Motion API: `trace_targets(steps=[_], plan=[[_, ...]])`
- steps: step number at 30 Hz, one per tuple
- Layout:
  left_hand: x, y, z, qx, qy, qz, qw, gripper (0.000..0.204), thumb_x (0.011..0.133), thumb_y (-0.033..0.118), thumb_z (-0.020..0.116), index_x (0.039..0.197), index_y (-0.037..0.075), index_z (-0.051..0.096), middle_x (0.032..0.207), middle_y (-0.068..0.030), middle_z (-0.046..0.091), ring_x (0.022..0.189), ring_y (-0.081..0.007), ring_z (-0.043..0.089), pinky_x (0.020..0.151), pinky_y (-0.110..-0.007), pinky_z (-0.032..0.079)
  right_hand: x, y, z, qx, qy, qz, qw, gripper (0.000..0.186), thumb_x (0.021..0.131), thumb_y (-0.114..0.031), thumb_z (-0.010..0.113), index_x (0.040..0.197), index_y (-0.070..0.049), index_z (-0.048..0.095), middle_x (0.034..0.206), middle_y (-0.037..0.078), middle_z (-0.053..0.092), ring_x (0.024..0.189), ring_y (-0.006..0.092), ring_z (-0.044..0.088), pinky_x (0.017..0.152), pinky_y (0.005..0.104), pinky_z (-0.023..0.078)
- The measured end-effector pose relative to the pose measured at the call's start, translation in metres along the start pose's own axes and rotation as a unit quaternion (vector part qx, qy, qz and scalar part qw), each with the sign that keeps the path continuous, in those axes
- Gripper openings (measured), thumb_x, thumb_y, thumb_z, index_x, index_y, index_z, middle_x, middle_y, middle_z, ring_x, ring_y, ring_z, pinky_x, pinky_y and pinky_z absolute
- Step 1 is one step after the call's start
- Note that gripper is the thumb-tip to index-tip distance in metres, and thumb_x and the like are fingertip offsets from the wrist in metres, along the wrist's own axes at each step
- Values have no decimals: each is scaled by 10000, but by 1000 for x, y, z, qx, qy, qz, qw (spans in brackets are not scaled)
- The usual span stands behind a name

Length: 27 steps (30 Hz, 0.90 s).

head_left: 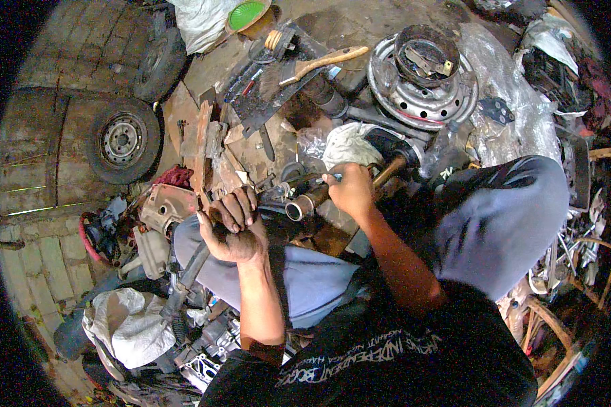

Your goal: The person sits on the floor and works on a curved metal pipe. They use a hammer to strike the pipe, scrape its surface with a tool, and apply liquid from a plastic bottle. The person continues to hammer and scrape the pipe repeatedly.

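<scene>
My left hand (236,225) is turned palm up, its dirt-darkened fingers curled in; whatever they hold is hidden. A dark metal shaft (195,264) runs up from the lower left and disappears by that hand's thumb side. My right hand (352,191) is closed, thumb and fingers pinched on something small that I cannot make out. A thin rod (302,179) extends between the two hands. Just left of my right hand is the open end of a metal tube (304,206), and a white cloth bundle (349,144) lies beyond the hand.
Farther off, a brush with a wooden handle (332,62) rests over a dark metal tray (254,108). A steel wheel rim (380,74) carries a round tin of small parts. A tyred wheel (123,141) leans at the left wall. Engine parts (207,363) and a white sack (130,325) crowd the near left.
</scene>
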<state>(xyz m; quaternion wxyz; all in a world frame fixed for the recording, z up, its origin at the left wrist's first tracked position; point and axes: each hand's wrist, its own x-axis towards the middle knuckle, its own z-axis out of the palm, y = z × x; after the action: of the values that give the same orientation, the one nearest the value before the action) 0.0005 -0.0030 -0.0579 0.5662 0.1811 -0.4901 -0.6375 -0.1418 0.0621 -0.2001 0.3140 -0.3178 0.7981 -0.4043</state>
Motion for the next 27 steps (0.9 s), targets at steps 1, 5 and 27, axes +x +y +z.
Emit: trace_targets(steps=[1,5,27], plan=[[0,1,2,4,5,-1,1000,541,987,437,347,511,181,369,451,6,329,443,-142,314,557,-316,298,0,2,1,-5,1,-2,1000,165,778,-178,741,836,-24,735,788,227,672,767,387,663,715,428,505],[0,1,-1,-3,3,-2,1000,529,984,437,355,520,182,367,453,7,332,439,-142,316,559,-312,305,1,1,-4,-36,-5,15,999,162,773,-174,744,844,-29,737,792,229,674,791,389,664,733,426,505],[-5,1,-1,7,-9,13,1000,535,983,444,360,517,181,357,453,8,323,448,-136,313,554,-314,287,5,0,-3,89,-12,-54,994,162,788,-169,733,833,-13,728,813,227,674,796,389,662,750,425,498]])
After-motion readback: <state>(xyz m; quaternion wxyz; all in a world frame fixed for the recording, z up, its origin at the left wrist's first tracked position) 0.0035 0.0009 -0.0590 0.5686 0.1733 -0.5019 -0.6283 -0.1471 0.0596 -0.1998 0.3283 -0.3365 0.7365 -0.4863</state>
